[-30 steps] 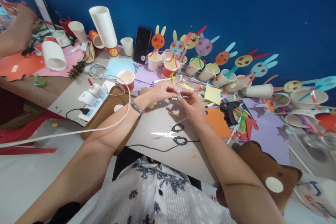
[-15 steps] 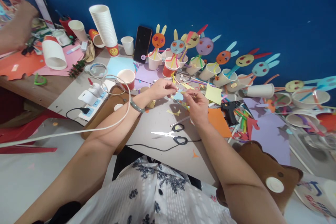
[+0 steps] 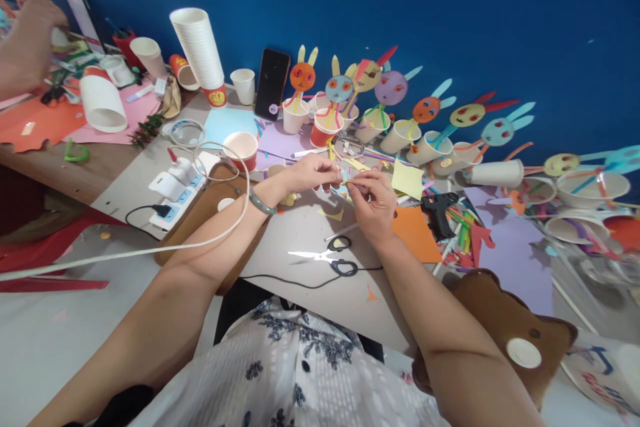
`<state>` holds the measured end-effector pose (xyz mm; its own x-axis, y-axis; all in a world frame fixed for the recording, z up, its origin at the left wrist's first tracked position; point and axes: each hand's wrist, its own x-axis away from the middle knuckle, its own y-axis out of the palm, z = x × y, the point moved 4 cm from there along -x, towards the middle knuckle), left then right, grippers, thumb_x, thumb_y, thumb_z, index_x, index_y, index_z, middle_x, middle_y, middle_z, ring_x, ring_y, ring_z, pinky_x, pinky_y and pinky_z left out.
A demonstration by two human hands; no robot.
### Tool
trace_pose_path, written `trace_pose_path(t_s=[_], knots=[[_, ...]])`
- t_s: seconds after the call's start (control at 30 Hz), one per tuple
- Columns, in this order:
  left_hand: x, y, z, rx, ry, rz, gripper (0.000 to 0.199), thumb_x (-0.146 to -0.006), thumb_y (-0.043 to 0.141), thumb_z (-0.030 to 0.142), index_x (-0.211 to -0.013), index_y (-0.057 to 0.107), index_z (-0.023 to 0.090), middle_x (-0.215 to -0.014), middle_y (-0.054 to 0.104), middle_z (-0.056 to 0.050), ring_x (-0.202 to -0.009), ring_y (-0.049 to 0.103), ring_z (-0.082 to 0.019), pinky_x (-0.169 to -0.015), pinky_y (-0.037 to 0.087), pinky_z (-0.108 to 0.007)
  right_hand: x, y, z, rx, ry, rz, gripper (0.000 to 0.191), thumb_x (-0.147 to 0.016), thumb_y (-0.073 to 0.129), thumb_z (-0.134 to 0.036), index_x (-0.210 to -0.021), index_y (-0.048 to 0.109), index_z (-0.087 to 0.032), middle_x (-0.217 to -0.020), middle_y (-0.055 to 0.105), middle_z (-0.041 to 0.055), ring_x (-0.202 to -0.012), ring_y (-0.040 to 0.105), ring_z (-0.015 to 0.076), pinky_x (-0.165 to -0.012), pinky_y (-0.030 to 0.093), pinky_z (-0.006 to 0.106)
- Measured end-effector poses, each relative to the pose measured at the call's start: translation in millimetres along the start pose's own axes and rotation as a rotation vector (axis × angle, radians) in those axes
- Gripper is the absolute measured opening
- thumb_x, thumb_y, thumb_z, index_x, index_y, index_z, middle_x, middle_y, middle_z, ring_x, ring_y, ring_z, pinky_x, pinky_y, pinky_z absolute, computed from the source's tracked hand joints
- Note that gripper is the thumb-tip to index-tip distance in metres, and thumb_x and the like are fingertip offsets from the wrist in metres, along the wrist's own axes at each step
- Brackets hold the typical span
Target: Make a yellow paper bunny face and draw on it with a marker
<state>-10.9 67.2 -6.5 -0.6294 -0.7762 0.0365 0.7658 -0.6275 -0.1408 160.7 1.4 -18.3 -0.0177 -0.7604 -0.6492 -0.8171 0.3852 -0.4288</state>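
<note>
Close together above the table, my left hand (image 3: 320, 172) and my right hand (image 3: 374, 200) meet at their fingertips. Both are closed in a pinch around a small piece of paper (image 3: 345, 182), mostly hidden by the fingers, with yellow and light blue showing. Whether it is one piece or two, I cannot tell. Below the hands lie open scissors (image 3: 323, 256) with black handles. A pale yellow paper scrap (image 3: 331, 214) rests on the table between hands and scissors.
Paper cups with rabbit-faced paper figures (image 3: 340, 88) line the blue wall. A black glue gun (image 3: 439, 215) lies right, beside orange paper (image 3: 417, 233). A power strip (image 3: 183, 197) and white cable (image 3: 215, 237) are left. Another person's hand (image 3: 35, 33) is at far left.
My fingertips have come closer together, and my right fingers have shifted slightly left and down. The light blue paper between the hands is now more covered.
</note>
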Motion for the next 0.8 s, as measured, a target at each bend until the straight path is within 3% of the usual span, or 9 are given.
trace_pose_path(t_s=[0.2,0.43,0.57,0.7,0.8], knots=[[3.1,0.1,4.6,0.029,0.004,-0.028,0.035,-0.079,0.080,0.045,-0.081,0.070,0.012,-0.073,0.068,-0.001,-0.063,0.062,-0.009,-0.059,0.047,-0.021,0.4,-0.9,-4.8,0.038,-0.106,0.007,0.006,-0.094,0.070,-0.028,-0.091,0.073,-0.024,-0.096,0.069,0.0054,-0.066,0.056,0.0140,-0.059,0.049,0.031],[2.8,-2.3,7.3,-0.025,0.088,0.040,0.021,-0.075,0.079,0.032,-0.076,0.071,0.013,-0.066,0.065,0.001,-0.063,0.057,-0.008,-0.062,0.043,-0.022,-0.2,-0.2,-11.3,0.005,-0.121,0.015,0.005,-0.094,0.069,-0.025,-0.089,0.070,-0.023,-0.094,0.068,0.0046,-0.061,0.051,0.0126,-0.057,0.045,0.031],[3.2,-2.7,9.4,-0.095,0.155,0.069,0.018,-0.077,0.073,0.031,-0.073,0.070,0.013,-0.064,0.062,0.002,-0.063,0.054,-0.009,-0.062,0.040,-0.023,1.6,2.1,-6.0,-0.040,-0.030,-0.016,0.008,-0.093,0.070,-0.030,-0.089,0.069,-0.023,-0.095,0.069,0.0047,-0.063,0.052,0.0125,-0.059,0.047,0.031],[4.7,-2.6,10.9,-0.162,0.191,0.074,0.020,-0.078,0.071,0.033,-0.071,0.069,0.015,-0.064,0.060,0.003,-0.064,0.052,-0.010,-0.063,0.039,-0.024,5.1,8.7,7.5,-0.178,0.168,-0.115,0.030,-0.089,0.072,-0.037,-0.116,0.069,-0.026,-0.113,0.068,0.0047,-0.058,0.050,0.0090,-0.059,0.049,0.030],[4.6,-2.2,10.6,-0.217,0.222,0.088,0.019,-0.078,0.069,0.033,-0.073,0.070,0.015,-0.066,0.061,0.002,-0.065,0.052,-0.011,-0.064,0.038,-0.025,5.7,13.5,11.4,-0.245,0.238,-0.169,0.032,-0.089,0.072,-0.042,-0.116,0.070,-0.026,-0.119,0.068,0.0066,-0.061,0.051,0.0094,-0.057,0.048,0.029]])
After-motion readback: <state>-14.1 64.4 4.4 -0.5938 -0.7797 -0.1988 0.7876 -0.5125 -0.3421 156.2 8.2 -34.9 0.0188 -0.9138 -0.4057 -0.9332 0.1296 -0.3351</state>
